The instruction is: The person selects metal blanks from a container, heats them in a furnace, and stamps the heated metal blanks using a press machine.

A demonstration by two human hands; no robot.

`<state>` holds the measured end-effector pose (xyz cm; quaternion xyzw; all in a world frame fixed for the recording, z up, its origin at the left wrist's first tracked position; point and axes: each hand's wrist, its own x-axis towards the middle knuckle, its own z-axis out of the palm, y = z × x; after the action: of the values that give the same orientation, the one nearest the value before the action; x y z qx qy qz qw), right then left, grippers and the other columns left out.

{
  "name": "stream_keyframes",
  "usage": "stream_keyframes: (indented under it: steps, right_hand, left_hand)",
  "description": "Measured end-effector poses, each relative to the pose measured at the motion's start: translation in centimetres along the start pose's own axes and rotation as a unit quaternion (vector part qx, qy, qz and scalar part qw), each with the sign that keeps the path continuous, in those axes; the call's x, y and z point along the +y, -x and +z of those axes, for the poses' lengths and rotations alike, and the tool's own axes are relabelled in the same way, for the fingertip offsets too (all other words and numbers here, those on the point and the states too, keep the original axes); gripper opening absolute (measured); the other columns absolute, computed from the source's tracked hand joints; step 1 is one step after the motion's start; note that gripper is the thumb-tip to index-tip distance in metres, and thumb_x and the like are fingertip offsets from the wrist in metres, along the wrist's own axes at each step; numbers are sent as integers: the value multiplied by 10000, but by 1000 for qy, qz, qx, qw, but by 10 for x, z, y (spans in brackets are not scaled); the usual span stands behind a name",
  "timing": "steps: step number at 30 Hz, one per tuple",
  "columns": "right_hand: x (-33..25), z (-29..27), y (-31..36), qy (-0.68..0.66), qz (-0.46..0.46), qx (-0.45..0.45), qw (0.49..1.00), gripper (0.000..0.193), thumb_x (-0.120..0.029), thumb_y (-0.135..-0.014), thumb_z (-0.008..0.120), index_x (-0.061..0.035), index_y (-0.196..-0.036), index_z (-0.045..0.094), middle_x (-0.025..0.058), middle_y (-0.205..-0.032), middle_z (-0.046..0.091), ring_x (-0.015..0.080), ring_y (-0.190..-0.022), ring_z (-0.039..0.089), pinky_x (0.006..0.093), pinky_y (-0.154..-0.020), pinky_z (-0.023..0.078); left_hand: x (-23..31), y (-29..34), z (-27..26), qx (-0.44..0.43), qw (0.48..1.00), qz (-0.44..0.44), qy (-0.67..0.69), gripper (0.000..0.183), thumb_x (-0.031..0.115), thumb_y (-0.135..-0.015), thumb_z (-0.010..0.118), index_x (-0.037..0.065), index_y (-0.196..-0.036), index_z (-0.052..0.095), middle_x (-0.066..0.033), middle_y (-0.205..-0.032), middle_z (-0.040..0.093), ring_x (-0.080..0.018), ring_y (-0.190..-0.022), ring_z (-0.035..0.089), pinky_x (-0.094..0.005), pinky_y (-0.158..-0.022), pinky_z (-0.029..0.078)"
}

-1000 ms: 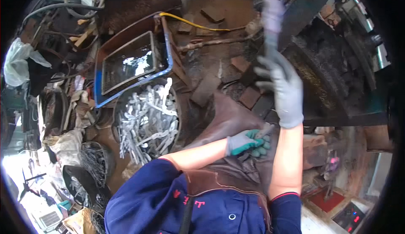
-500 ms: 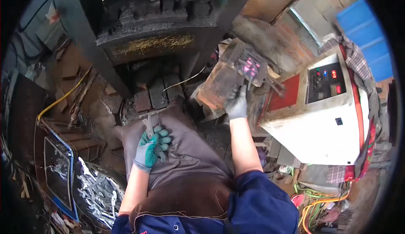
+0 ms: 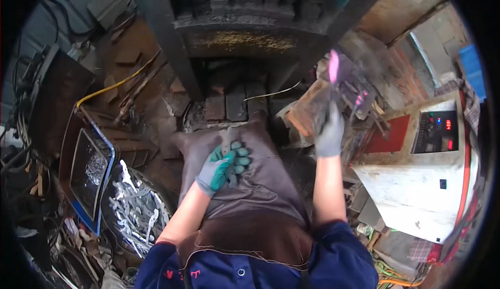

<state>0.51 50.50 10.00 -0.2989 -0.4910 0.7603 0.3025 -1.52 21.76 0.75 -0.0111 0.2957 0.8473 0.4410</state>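
My left hand [image 3: 224,166], in a green and grey glove, rests on the brown leather apron [image 3: 250,211] over my lap. It is closed on a small flat grey metal piece [image 3: 227,144]. My right hand [image 3: 329,133], in a grey glove, is raised to the right and grips dark tongs [image 3: 324,107]. The tongs point up, and a glowing pink hot metal piece [image 3: 334,66] sits at their tip. That tip is blurred. More pink glow shows at the rusty heater opening [image 3: 359,100] just right of the tongs.
A dark heavy machine frame [image 3: 245,34] stands ahead, with worn blocks [image 3: 229,104] at its base. A white control box [image 3: 422,185] with lit indicators is at right. A round basket of grey metal pieces [image 3: 135,211] and a blue-rimmed tray [image 3: 91,169] lie at left.
The view has swung from the left clutter toward the machine and heater. My right hand has lifted the tongs, with the glowing piece now up at their tip. My left hand stays on the apron.
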Motion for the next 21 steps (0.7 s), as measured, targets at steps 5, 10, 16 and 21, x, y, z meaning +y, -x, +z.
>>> stream_keyframes:
  steps: [5, 10, 16, 21]
  right_hand:
    - [-37, 142, -42, 32, 43, -204, 977, 265, -295, -943, 500, -62, -833, 564, -50, -538, 365, 65, -409, 300, 218, -382, 220]
    - [-32, 219, -94, 51, 40, -221, 973, 296, -301, -916, 514, -44, -790, 588, -13, -534, 448, 91, -393, 355, 249, -375, 264]
    - [-29, 244, -105, 70, 55, -235, 968, 340, -335, -932, 504, -33, -808, 599, -5, -557, 475, 96, -425, 387, 236, -398, 296]
    - [-17, 192, -77, 46, 78, -240, 967, 531, -529, -922, 467, -23, -974, 620, 28, -701, 580, 116, -553, 493, 234, -507, 382]
  left_hand:
    - [3, 2, -5, 13, 1000, -2, 0, 353, 171, -924, 568, 51, -1246, 492, -108, -1137, 605, -233, -952, 634, -305, -742, 541]
    - [6, 2, -5, -12, 1000, 5, 22, 331, 139, -945, 527, 46, -1260, 486, -114, -1153, 605, -219, -972, 635, -304, -767, 548]
    - [3, 6, -10, -9, 1000, 4, 5, 375, 182, -926, 567, 45, -1262, 474, -134, -1166, 587, -250, -989, 623, -326, -773, 539]
    - [12, 6, -1, -58, 992, 5, 111, 436, 169, -918, 569, 16, -1304, 436, -168, -1251, 539, -292, -1108, 574, -371, -870, 521]
